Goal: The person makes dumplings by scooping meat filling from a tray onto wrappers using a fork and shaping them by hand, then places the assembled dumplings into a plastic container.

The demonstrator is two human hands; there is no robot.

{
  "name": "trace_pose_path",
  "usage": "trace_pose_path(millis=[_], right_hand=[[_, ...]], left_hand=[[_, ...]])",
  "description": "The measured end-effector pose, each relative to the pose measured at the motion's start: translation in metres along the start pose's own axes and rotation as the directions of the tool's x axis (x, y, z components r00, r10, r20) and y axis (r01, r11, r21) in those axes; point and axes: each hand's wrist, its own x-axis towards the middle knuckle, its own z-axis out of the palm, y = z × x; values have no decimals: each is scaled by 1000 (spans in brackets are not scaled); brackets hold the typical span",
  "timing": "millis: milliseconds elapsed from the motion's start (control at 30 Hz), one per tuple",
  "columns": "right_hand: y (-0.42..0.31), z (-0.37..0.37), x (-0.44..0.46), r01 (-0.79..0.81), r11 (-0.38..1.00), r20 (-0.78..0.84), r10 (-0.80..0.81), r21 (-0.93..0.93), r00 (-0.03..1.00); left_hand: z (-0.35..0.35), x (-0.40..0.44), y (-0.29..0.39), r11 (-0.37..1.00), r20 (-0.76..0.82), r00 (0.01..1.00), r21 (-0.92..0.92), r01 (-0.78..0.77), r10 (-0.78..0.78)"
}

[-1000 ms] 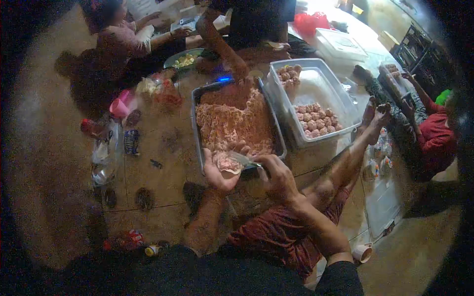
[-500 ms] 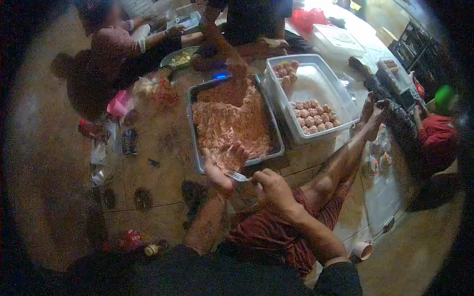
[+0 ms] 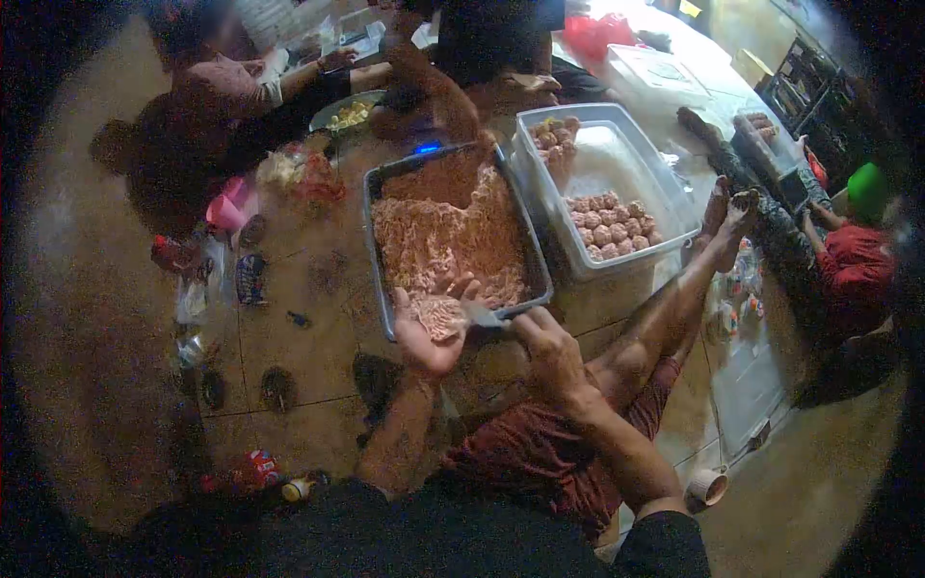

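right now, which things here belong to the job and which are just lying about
In the job:
mince on the left hand
fork in the right hand
mince tub
clear tub holding meatballs

Apparently just lying about:
red bag
pink container
pale cup
dark blue packet

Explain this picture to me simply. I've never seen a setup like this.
There is no machine here: these are a person's two bare hands, seen from a camera worn on the head that looks forward and down. The left hand is palm up, with a flat patch of pinkish mince on it. The right hand holds a fork, blurred, toward that mince. On the tiled floor stand a tub of mince and, beside it, a clear box with balls inside. Other people sit nearby.
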Motion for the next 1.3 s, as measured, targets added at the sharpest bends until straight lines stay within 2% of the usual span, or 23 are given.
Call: trace_pose_path(millis=[167,267,333,400,467,533,600,633,667,700,733,800,833,867,900,933,967,1033,1067,1133,1167,1267,1300], right_hand=[[9,9,-6,37,999,73,-39,30,997],[6,10,-1,60,993,-30,-58,99,998],[9,14,0,99,984,-129,-80,145,988],[20,20,0,98,977,-5,-99,187,995],[21,17,3,148,977,-98,-134,154,986],[9,9,4,84,941,-242,-1,329,970],[24,29,8,-17,918,-184,98,396,978],[28,36,12,-109,879,-120,184,464,976],[22,34,15,-112,879,-122,188,464,975],[13,27,18,-152,758,20,180,634,983],[10,25,21,-181,667,110,148,722,983],[-4,12,24,-233,564,205,113,792,972],[-21,-5,28,-242,485,249,52,840,967],[-26,-5,29,-248,439,272,9,864,962],[-30,-4,30,-259,391,295,-34,883,955],[-24,9,28,-147,597,176,11,788,984],[-20,17,26,-50,771,47,26,635,999],[-15,9,23,-59,795,-8,80,604,997],[-10,5,22,-68,823,-84,139,564,987],[13,10,14,-153,809,-44,216,568,975],[23,18,9,-240,790,-23,306,565,952],[39,42,-7,-252,754,98,244,607,965],[55,58,-13,-321,735,171,274,597,946]], left_hand=[[3,-2,7,999,-49,997,-15,51,-51],[14,-7,12,926,45,958,-248,286,-284],[30,-7,2,996,-40,996,26,85,-84],[26,-5,5,991,2,992,39,127,-127],[2,-2,12,958,-31,989,246,147,-143],[-27,-1,19,940,-52,981,282,194,-187],[-34,-5,19,887,92,991,459,46,-99],[0,-11,17,952,417,885,295,83,-207],[35,-16,15,957,688,666,184,224,-288],[39,-25,16,906,409,874,416,77,-263],[46,-33,16,762,113,987,648,13,-113],[51,-21,44,660,-62,965,718,221,-256],[37,-5,44,723,-54,792,374,581,-608],[20,-11,43,624,2,831,661,417,-557],[14,-19,40,408,58,863,896,177,-501],[8,-26,36,159,113,890,986,-46,-442],[56,-58,27,473,-2,945,865,166,-328],[69,-63,21,754,-165,960,594,281,-228],[46,-35,23,423,40,979,905,51,-202],[-4,-9,27,2,228,939,972,-235,-258],[-28,-2,27,-179,353,920,907,-380,-169],[-39,10,25,-354,743,663,598,-719,-92],[-20,2,22,-120,577,816,812,-572,16]])
